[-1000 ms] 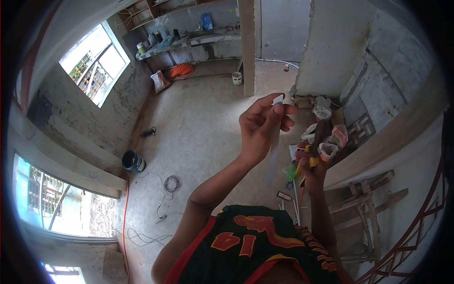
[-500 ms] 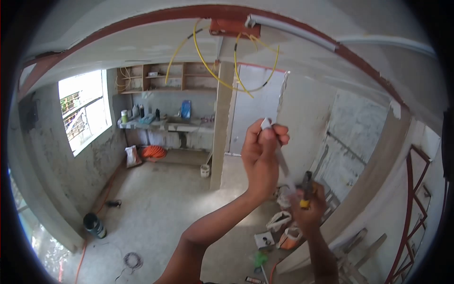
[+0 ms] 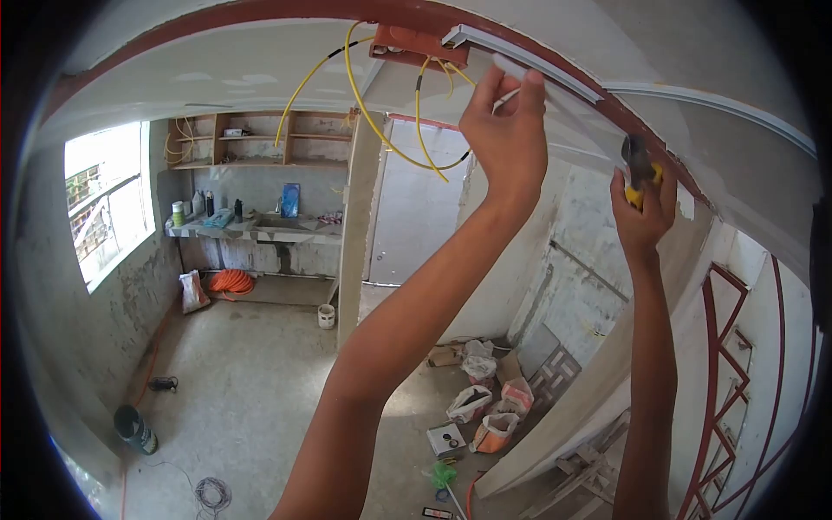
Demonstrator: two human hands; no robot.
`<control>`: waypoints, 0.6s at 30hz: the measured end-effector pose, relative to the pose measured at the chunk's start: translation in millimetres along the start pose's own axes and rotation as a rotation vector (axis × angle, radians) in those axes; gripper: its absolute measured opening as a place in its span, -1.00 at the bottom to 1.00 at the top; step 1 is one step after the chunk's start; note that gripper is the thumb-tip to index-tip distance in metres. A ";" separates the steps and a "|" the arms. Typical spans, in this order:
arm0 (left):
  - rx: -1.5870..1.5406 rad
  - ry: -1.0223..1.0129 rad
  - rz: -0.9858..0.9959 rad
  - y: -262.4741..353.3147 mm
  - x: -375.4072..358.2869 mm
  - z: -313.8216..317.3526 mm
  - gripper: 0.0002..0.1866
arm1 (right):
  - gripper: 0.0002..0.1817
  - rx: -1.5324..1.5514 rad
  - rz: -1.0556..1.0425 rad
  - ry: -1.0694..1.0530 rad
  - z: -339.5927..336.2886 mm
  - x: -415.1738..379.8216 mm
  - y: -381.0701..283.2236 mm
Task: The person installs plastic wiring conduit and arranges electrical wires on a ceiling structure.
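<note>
My left hand point(image 3: 511, 130) is raised near the ceiling, its fingers pinching one end of a long, thin white strip point(image 3: 568, 108). My right hand point(image 3: 644, 195) is up at the right, wrapped round a black and yellow tool point(image 3: 640, 178), with the strip's other end close to it. Just above my hands a white channel point(image 3: 529, 62) runs along the red beam point(image 3: 286, 10). Left of the channel sits a red box point(image 3: 419, 47), from which yellow cables point(image 3: 379, 121) hang in loops.
A dark bucket point(image 3: 136, 431), a coiled wire point(image 3: 212, 494) and an orange hose point(image 3: 231, 282) lie on the floor. Open bags point(image 3: 495, 433) stand below my hands. Shelves point(image 3: 251, 139) and a counter point(image 3: 260, 230) line the back wall.
Both hands have risen to the ceiling channel and moved right, bringing the white strip and the tool with them. The view has shifted, so the room appears further left.
</note>
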State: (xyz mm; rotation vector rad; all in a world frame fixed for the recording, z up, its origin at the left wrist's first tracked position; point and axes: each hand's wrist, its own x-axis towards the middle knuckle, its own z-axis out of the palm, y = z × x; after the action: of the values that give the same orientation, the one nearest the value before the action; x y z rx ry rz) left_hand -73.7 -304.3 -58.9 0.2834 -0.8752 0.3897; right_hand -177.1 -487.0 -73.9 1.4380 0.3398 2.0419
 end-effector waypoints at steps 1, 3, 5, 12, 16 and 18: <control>-0.031 0.039 0.010 -0.8 3.8 3.3 -0.60 | -0.79 0.019 -0.012 0.001 6.5 4.4 2.6; -0.096 0.122 0.033 -1.0 11.1 8.6 -0.59 | -0.79 0.047 -0.036 0.001 19.3 12.4 6.2; -0.142 0.146 0.069 -2.5 17.5 8.8 -0.57 | -0.80 0.066 -0.058 0.001 30.4 19.2 8.1; -0.212 0.182 0.108 -1.7 29.7 1.2 -0.60 | -0.78 0.049 -0.046 -0.030 50.9 30.8 12.5; -0.216 0.187 0.120 -0.7 31.0 -4.6 -0.63 | -0.78 0.053 -0.065 -0.009 57.2 36.0 16.8; -0.223 0.175 0.128 -1.7 31.9 -5.0 -0.61 | -0.79 0.039 -0.067 -0.010 58.5 36.8 19.5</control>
State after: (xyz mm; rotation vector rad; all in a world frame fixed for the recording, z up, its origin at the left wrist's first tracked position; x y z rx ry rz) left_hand -51.1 -297.1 -37.0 -0.0128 -0.7589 0.4246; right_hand -138.2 -487.6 -13.5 1.4411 0.4204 1.9839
